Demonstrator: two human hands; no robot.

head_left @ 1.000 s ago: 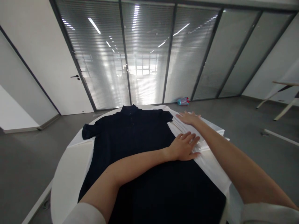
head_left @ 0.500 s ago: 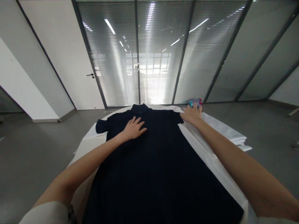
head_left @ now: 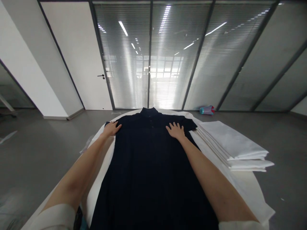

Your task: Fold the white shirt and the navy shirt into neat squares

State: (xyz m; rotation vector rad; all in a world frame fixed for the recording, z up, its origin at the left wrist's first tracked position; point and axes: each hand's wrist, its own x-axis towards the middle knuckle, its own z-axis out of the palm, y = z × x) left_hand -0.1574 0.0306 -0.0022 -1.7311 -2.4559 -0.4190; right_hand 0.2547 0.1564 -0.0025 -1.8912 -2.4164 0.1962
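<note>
A dark navy short-sleeved polo shirt [head_left: 151, 166] lies spread out, its collar at the far end and its hem toward me. My left hand [head_left: 112, 128] rests on the left sleeve area, fingers stretched out and partly covering the sleeve. On the right side of the chest, below the shoulder, my right hand [head_left: 176, 130] lies flat with its fingers spread. The right sleeve sticks out past that hand. Beneath the shirt is a round table with a white cover [head_left: 242, 188].
Several folded white cloths [head_left: 235, 140] are stacked at the table's right edge. A blue and red packet [head_left: 206, 110] lies on the floor by the glass partition [head_left: 165, 80]. Clear plastic [head_left: 86, 144] shows by the table's left edge. A white door [head_left: 79, 64] stands at the back left.
My left hand has moved from the upper chest to the left sleeve. My right hand has come from the right sleeve's end onto the chest. The view has shifted left.
</note>
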